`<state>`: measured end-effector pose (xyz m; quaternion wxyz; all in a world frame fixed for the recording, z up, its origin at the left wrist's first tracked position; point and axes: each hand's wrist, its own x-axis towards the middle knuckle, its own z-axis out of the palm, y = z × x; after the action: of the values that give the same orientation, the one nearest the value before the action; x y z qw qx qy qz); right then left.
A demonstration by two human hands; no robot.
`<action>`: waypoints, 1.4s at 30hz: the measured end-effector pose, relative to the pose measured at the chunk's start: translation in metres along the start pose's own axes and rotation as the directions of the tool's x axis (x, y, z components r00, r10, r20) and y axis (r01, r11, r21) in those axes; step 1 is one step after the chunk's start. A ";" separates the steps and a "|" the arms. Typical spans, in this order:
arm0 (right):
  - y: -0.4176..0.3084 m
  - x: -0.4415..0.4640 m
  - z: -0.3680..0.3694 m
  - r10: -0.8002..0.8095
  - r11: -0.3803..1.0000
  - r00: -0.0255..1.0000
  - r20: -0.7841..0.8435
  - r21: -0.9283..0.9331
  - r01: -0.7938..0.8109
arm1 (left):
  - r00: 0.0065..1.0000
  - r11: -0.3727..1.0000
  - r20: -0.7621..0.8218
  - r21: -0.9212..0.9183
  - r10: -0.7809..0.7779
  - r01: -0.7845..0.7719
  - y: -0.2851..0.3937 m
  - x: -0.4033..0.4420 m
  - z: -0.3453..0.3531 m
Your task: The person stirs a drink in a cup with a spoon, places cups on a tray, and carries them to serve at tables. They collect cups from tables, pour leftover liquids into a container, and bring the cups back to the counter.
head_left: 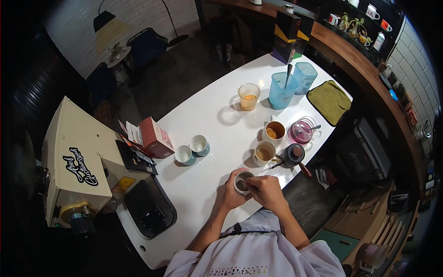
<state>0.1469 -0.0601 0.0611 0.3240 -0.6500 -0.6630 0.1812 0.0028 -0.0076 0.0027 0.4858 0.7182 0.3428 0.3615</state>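
My left hand [233, 193] is wrapped around a small cup [237, 176] just above the table's near edge. Over the cup's mouth, the fingers of my right hand [267, 190] are pinched on what looks like a spoon, mostly hidden by the hand and the cup. Beyond the cup stands a mug of pale brown liquid [264, 153], with a second mug, holding darker orange-brown liquid [275, 130], behind it. To their right are a dark round pot with a wooden handle [292, 156] and a glass pot of pink liquid [302, 130].
On the white table [217, 108] are two small light-blue cups [185, 155], a glass jug [249, 97], blue plastic pitchers [282, 90], a green cloth [329, 101] and a red box [156, 137]. A large cream machine [80, 157] stands left, beside a black tray [150, 207].
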 end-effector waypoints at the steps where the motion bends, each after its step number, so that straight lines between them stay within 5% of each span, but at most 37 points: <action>1: -0.005 0.000 -0.004 -0.015 1.000 1.000 -0.022 0.015 0.016 | 1.000 1.000 0.006 -0.003 -0.012 0.012 -0.001 -0.001 0.000; 30: -0.004 -0.003 -0.010 -0.043 0.999 0.992 -0.117 0.016 0.045 | 0.997 0.997 -0.046 0.055 0.058 -0.055 -0.003 -0.007 0.006; 33: 0.000 -0.003 -0.008 -0.027 0.999 1.000 -0.014 -0.044 0.026 | 0.999 0.999 -0.045 0.027 0.022 -0.021 -0.003 -0.007 0.005; 39: 0.000 -0.004 -0.005 -0.034 0.999 0.993 -0.109 0.004 0.035 | 0.997 0.998 -0.050 0.010 0.067 -0.066 -0.006 -0.007 0.007; 42: 0.000 -0.004 -0.005 -0.035 0.999 0.999 -0.042 -0.024 0.034 | 1.000 0.997 -0.017 0.071 -0.015 0.017 0.000 -0.007 0.004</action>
<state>0.1500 -0.0652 0.0636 0.3335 -0.6461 -0.6691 0.1539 0.0031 -0.0152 0.0001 0.4599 0.7292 0.3653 0.3512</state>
